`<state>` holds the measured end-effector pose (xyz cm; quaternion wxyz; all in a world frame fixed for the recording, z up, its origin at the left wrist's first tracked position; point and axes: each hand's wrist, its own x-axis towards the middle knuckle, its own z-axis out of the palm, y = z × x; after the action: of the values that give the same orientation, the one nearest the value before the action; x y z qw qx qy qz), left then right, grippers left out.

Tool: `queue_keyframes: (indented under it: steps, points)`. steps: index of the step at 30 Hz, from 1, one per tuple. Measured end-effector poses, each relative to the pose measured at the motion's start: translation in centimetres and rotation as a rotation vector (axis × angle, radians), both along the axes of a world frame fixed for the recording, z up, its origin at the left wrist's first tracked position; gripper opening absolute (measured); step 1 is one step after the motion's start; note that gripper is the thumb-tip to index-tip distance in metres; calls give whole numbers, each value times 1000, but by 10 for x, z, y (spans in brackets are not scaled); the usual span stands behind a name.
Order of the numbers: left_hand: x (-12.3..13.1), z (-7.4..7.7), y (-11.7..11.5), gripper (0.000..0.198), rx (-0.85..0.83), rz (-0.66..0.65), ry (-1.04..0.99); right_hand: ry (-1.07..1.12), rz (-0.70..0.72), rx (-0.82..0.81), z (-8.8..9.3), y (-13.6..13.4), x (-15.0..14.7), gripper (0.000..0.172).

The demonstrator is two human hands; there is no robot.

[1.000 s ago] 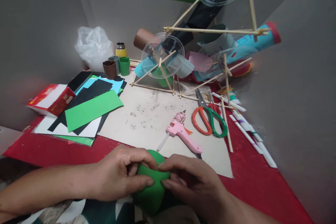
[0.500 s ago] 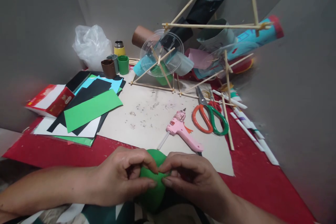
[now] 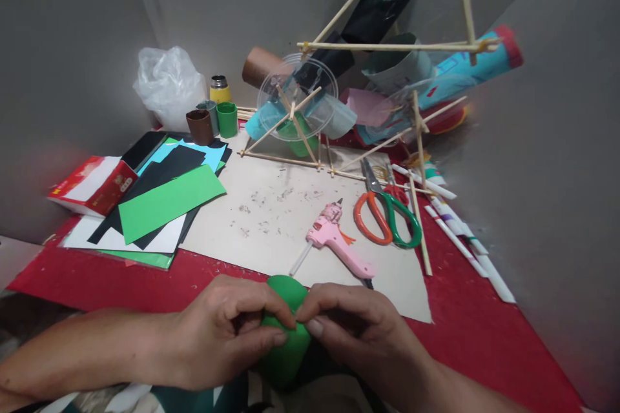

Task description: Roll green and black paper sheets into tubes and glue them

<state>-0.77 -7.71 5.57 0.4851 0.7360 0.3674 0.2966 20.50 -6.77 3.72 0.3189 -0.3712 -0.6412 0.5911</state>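
Observation:
My left hand (image 3: 227, 335) and my right hand (image 3: 353, 332) meet at the bottom centre, both pinching a rolled piece of green paper (image 3: 287, 352). The thumbs and forefingers press on its upper edge. The roll points down toward me, and its lower end is hidden behind my hands. Just beyond my hands lies a pink glue gun (image 3: 336, 242) on a beige cardboard sheet (image 3: 271, 219).
Orange and green scissors (image 3: 385, 216) lie right of the glue gun. A stick frame with clear plastic lids (image 3: 298, 100) stands at the back. Green, black and blue paper sheets (image 3: 165, 200) are stacked at left beside a red box (image 3: 92, 184). Small cups (image 3: 213, 119) and rolled paper sticks (image 3: 460, 239) sit around.
My fingertips have shifted slightly closer together on the green roll's top edge. Nothing else has moved.

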Motion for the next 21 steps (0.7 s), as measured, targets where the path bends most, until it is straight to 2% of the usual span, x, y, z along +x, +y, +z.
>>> queue_keyframes:
  steps: [6,10,16,21]
  points:
    - [-1,-6,-3,13,206,40,43,44,14,-61,-1,-4,-1,6]
    - [-1,-4,-2,8,259,-20,92,45,28,-40,0,-4,0,5]
    - [-1,-1,1,17,383,-71,54,58,27,-106,2,-3,-1,8]
    - [1,-2,1,16,434,-59,37,64,21,-147,2,-3,-2,11]
